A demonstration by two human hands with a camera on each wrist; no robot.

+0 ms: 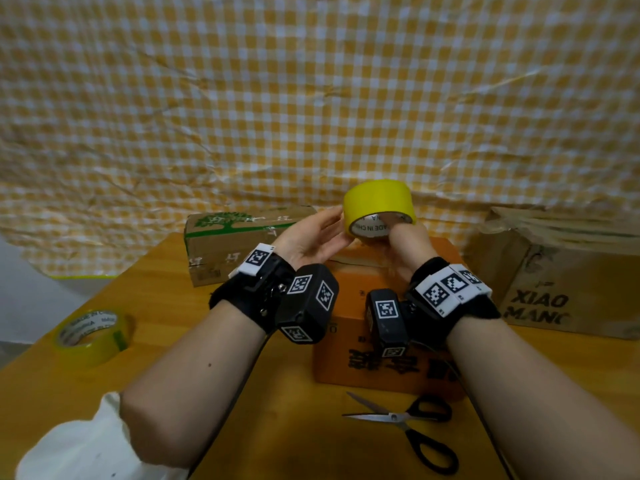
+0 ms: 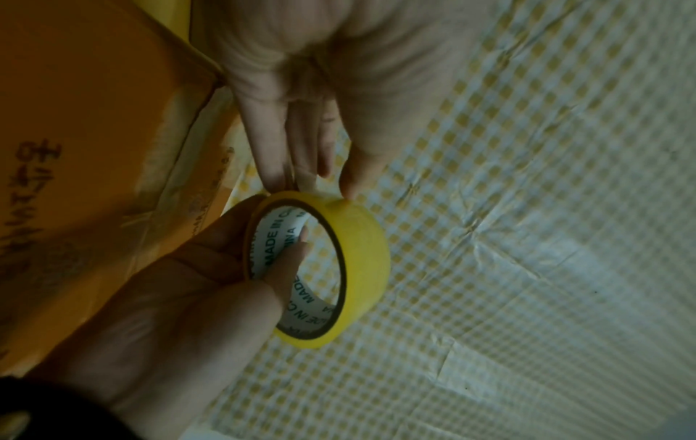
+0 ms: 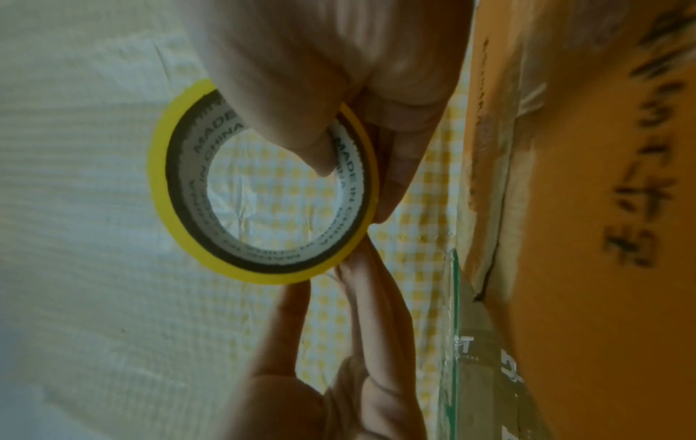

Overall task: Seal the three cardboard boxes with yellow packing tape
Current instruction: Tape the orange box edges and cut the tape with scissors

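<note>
My right hand [image 1: 407, 242] grips the yellow tape roll [image 1: 379, 202], thumb hooked inside its core, holding it up above the orange box [image 1: 381, 341]. My left hand [image 1: 311, 237] reaches in, fingers [image 2: 275, 154] straight, tips touching the roll's rim. Two more boxes sit behind, the green-printed box [image 1: 239, 244] left, the brown box [image 1: 561, 271] right. Scissors [image 1: 412, 424] lie on the tabletop [image 1: 277, 427].

Left hand [image 1: 311, 237]: raised at mid-height, palm turned inward, fingers [image 2: 263, 143] straight, tips touching the yellow tape roll [image 1: 379, 206].
Right hand [image 1: 405, 244]: raised opposite, thumb hooked inside the roll's core, fingers curled round its outer face.
Both forearms bare, each wrist strapped with a black band.
</note>
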